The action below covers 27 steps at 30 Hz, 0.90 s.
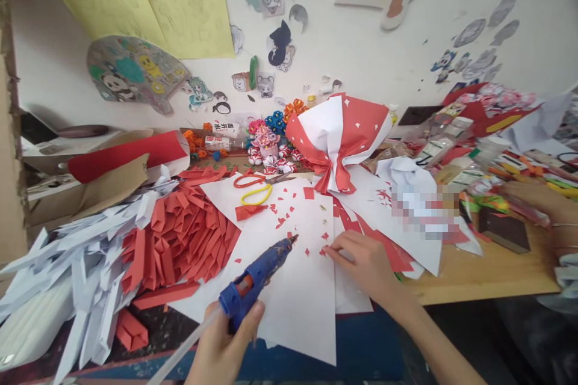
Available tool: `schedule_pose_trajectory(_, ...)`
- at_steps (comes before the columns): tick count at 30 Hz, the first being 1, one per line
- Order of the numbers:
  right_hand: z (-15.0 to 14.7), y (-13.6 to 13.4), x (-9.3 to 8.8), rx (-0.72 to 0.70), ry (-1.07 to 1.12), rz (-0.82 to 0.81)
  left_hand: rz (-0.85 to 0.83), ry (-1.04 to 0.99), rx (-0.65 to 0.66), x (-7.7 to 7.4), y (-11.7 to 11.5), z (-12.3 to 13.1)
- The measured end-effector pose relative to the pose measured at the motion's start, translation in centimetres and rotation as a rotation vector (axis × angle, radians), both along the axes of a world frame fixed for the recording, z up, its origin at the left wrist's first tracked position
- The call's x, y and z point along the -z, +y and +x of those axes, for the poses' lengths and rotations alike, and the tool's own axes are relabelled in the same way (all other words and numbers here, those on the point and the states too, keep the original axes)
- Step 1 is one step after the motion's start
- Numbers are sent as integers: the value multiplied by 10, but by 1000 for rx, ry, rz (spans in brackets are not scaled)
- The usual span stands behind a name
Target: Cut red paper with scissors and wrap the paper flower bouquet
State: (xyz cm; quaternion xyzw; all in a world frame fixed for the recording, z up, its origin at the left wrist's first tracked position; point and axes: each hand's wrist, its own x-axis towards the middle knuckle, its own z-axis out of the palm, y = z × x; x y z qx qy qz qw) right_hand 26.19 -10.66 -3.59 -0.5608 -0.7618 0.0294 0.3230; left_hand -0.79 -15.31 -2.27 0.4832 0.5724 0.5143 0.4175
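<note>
My left hand (228,337) is wrapped round the handle of a blue hot glue gun (257,274), a clear glue stick trailing from its back end. The nozzle points up and away over a white paper sheet (298,313). Small red paper bits (282,210) lie scattered on that sheet. At its right side, my right hand (359,258) has thumb and forefinger pinched at a tiny red paper piece (324,249). Beyond the bits rest scissors (255,189) with one red and one yellow handle loop. A red-and-white paper bouquet wrap (338,138) stands behind the sheet.
Folded red paper strips (189,234) are heaped at left beside folded white strips (103,283). A red paper roll (129,156) lies behind them. Several bottles (445,141) clutter the right. Another person's hand (542,204) reaches over the wooden table (478,274) at far right.
</note>
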Motion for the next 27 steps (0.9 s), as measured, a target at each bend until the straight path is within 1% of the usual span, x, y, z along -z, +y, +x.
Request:
schedule_pose_trajectory(3, -17, -7, 10, -76, -92, 108, -92, 95, 132, 8, 5, -13)
schedule_pose_trajectory(4, -21, -8, 12, -81, -140, 147, -100, 111, 174, 11, 6, -18)
schedule_pose_trajectory(6, -26, -8, 15, -46, -212, 215, -73, 94, 217, 14, 6, -24)
schedule_pose_trajectory(9, -29, -6, 17, 23, -208, 225, -8, 22, 201, 14, 2, -23)
schedule_pose_trajectory(11, -28, -3, 16, 10, -219, 201, 2, 5, 162, 11, -1, -17)
schedule_pose_trajectory(13, -26, 3, 13, -48, -323, 216, 4, 4, 134, 7, -1, -11)
schedule_pose_trajectory(15, -24, 8, 11, -119, -469, 281, 7, 11, 122, 6, -1, -9)
schedule_pose_trajectory(18, -21, 16, 9, -197, -602, 402, 24, 14, 142, 11, 2, -15)
schedule_pose_trajectory(20, -20, 19, 10, -249, -648, 464, 43, 9, 188, 16, 5, -23)
schedule_pose_trajectory(23, -18, 20, 10, -316, -690, 510, 53, -8, 234, 24, 9, -34)
schedule_pose_trajectory(25, -17, 20, 9, -343, -690, 529, 42, -23, 239, 26, 11, -35)
schedule_pose_trajectory(27, -18, 21, 8, -360, -677, 546, 40, -34, 253, 23, 12, -32)
